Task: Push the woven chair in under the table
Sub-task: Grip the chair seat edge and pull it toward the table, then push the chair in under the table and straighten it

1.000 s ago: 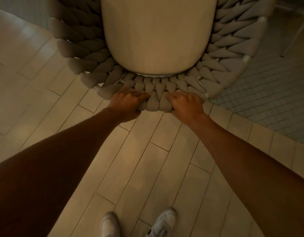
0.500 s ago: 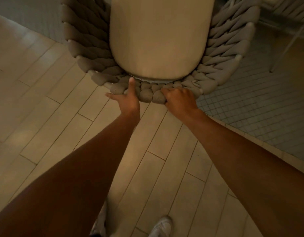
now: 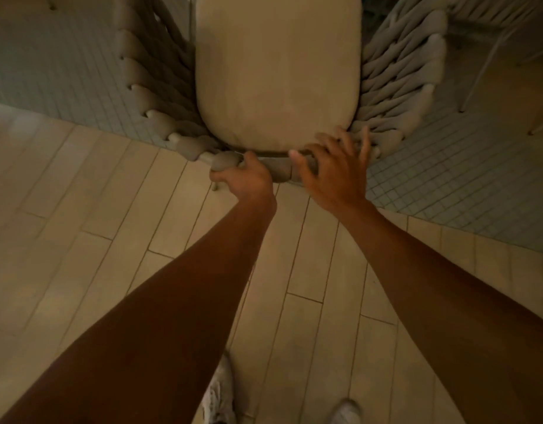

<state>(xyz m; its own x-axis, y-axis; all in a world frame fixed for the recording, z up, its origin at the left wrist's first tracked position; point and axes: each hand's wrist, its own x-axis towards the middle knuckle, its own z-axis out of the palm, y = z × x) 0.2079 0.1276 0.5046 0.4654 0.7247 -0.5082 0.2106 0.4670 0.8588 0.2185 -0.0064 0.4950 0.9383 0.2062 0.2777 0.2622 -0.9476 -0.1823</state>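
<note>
The woven chair (image 3: 398, 87) stands straight ahead of me, seen from above and behind, its thick grey rope sides flaring left and right of a cream seat cushion (image 3: 276, 71). My left hand (image 3: 242, 179) is closed around the top of the chair's back rim. My right hand (image 3: 334, 172) hovers over the rim just to the right, fingers spread, fingertips at or just above the weave. The table is out of sight beyond the top edge.
Pale wooden planks (image 3: 111, 224) cover the floor under me, meeting small grey mosaic tiles (image 3: 447, 179) under the chair. Thin white legs of another chair (image 3: 484, 65) stand at the upper right. My white shoes (image 3: 218, 396) show at the bottom.
The chair has slid forward, away from me, onto the mosaic tiles. My left hand went from grip to open and back to a grip on the rim. My right hand has opened its fingers.
</note>
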